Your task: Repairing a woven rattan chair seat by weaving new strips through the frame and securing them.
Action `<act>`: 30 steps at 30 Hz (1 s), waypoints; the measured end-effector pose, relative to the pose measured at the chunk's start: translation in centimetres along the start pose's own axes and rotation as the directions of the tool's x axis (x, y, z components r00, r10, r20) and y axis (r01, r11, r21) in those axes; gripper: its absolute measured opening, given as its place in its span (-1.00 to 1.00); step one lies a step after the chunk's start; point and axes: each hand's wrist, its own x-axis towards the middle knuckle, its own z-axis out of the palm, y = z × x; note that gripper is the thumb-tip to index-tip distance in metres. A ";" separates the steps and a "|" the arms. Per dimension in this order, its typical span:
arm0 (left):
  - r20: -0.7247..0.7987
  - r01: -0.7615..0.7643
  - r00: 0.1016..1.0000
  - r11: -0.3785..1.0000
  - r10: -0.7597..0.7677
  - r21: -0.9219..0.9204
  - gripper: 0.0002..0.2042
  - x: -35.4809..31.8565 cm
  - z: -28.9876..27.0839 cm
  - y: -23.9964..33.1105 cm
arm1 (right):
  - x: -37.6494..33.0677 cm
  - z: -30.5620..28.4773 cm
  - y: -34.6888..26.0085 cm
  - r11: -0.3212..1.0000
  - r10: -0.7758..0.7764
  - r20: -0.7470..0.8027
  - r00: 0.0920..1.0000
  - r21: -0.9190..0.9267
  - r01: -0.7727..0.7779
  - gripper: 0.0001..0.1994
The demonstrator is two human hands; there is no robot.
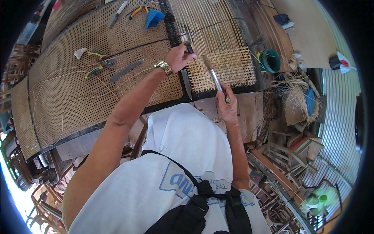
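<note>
My left hand (180,57), a gold watch on its wrist, is closed around a small black-and-yellow tool (189,48) whose exact kind I cannot make out. It hovers at the left edge of a partly woven cane panel (222,68); loose parallel cane strands (206,25) run away from the woven part. In my closed right hand (226,103) is a slim silver-handled tool (215,80) with a round butt. Its narrow brownish tip points at the weave's far edge. A long grey blade (186,84) lies along the panel's left side, below my left hand.
Finished cane webbing (148,41) spreads leftward, carrying pliers (95,71), a dark flat blade (126,71), yellow-handled cutters (96,54), a knife (118,15) and a blue piece (154,18). On the right stand a green bucket (269,60), loose cane scraps (294,91) and wooden chair frames (292,150).
</note>
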 end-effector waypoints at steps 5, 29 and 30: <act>0.035 0.049 0.998 0.998 -0.048 -0.034 -0.76 0.8 -0.9 1.7 | 0.5 -0.3 0.0 0.999 -0.038 -0.082 0.996 0.008 0.039 -0.68; -0.006 -0.010 1.000 1.000 0.010 -0.021 -0.75 1.6 -1.6 0.2 | 1.2 1.2 -1.8 0.997 -0.080 -0.092 0.993 -0.010 0.080 -0.66; -0.011 0.024 1.000 1.000 -0.024 -0.006 -0.76 1.7 -1.8 0.3 | 1.3 1.1 -1.5 0.997 -0.078 -0.095 0.992 -0.009 0.078 -0.66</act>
